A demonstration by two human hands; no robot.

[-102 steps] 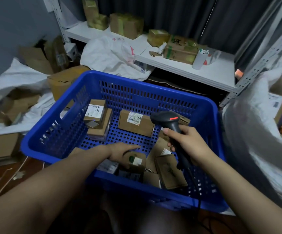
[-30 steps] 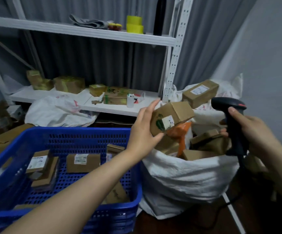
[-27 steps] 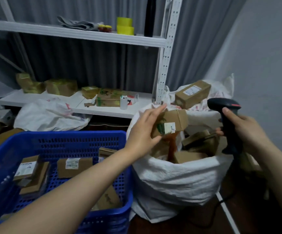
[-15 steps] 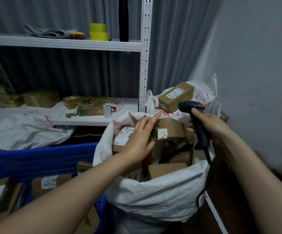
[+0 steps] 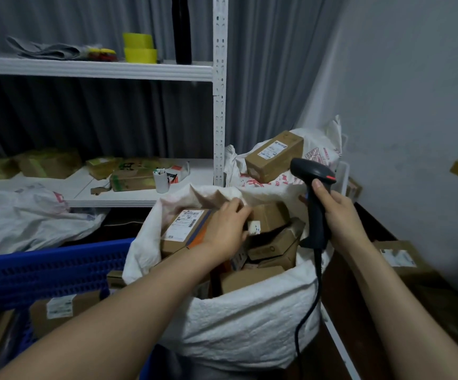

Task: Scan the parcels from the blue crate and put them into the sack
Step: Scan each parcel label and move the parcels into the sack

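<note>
The white sack [image 5: 249, 311] stands open in the middle, filled with several cardboard parcels. My left hand [image 5: 227, 229] reaches into it and holds a small brown parcel [image 5: 271, 215] with a white label, which lies on top of the pile beside a larger labelled box [image 5: 184, 229]. My right hand [image 5: 337, 215] grips the black handheld scanner [image 5: 314, 187] upright over the sack's right rim, its cable hanging down. The blue crate [image 5: 44, 272] sits at the lower left with labelled parcels [image 5: 66, 305] inside.
A white metal rack [image 5: 219, 105] rises behind the sack, its lower shelf carrying boxes and a cup. A second white sack [image 5: 318, 152] with a long box [image 5: 274, 154] on it stands behind. A crumpled white bag [image 5: 30, 215] lies left; another parcel [image 5: 397, 259] lies right by the wall.
My left hand carried the small parcel from the crate over to the sack and lowered it onto the pile. The scanner moved with my right hand to the sack's rim.
</note>
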